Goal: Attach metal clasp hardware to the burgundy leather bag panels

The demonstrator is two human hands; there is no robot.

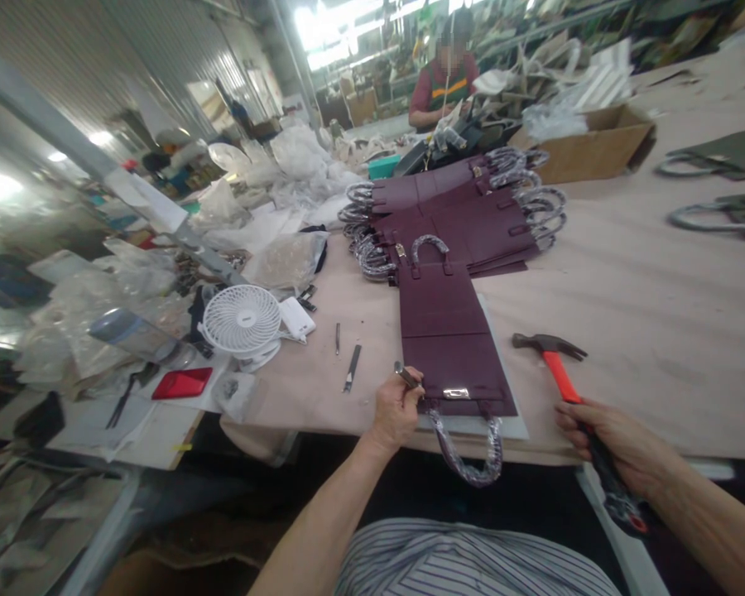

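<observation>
My left hand (397,412) is closed around a short metal punch (408,376), held at the left edge of a dark burgundy bag panel (447,331). A shiny metal clasp (455,393) sits on the panel near its front edge. The panel's plastic-wrapped handle (468,468) hangs over the table edge; a second wrapped handle (430,242) is at the far end. Under the panel lies a pale board (502,364). To the right, my right hand (608,434) grips a claw hammer (562,377) by its orange and black handle, its head beyond the fingers, apart from the panel.
A stack of burgundy panels (472,219) lies behind. Left are a white fan (243,321), a red phone (182,382) and two small metal tools, one a flat chisel-like tool (352,368). A cardboard box (589,153) stands back right; a co-worker (444,87) sits beyond.
</observation>
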